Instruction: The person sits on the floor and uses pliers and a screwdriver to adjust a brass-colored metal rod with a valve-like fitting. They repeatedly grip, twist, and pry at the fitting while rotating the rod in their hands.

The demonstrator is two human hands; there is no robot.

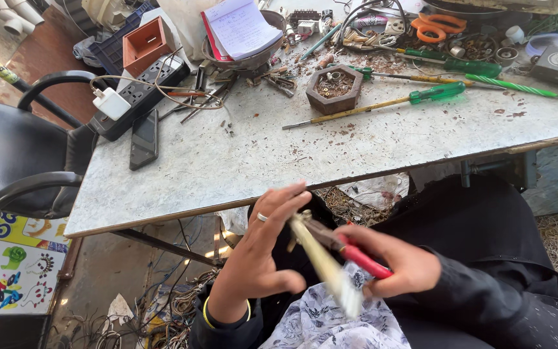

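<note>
The left hand [256, 258] has its fingers [285, 197] spread fairly wide, palm turned toward the right; thumb and fingertips touch a pale, blurred strip [327, 268] that runs from near the fingertips down toward the lap. A ring sits on one finger and a yellow bangle [206, 313] circles the wrist. The right hand [402, 265] has its fingers closed around the red handles of pliers [343, 245], whose dark nose points up and left and meets the top end of the strip, just beside the left fingertips. Whether the nose grips the strip is blurred.

Both hands hover over the person's lap, below and nearer than the near edge of the table [240, 168]. A patterned cloth [330, 323] lies on the lap under the strip.

The near half of the tabletop is mostly bare stone with only crumbs of debris. Farther back lie a long screwdriver [382, 103] with a green handle, a hexagonal tray [334, 89] of small parts just beyond its tip, more green-handled tools and orange scissors [439, 26] at the far right. At the far left a black power strip [138, 97] with a white charger overhangs the left edge, with a phone [144, 139] just near of it. An open notebook [240, 29] rests in a bowl at the far middle.

A black chair [14, 155] stands beyond the table's left edge. Tangled wire [175, 323] litters the floor under the table.
</note>
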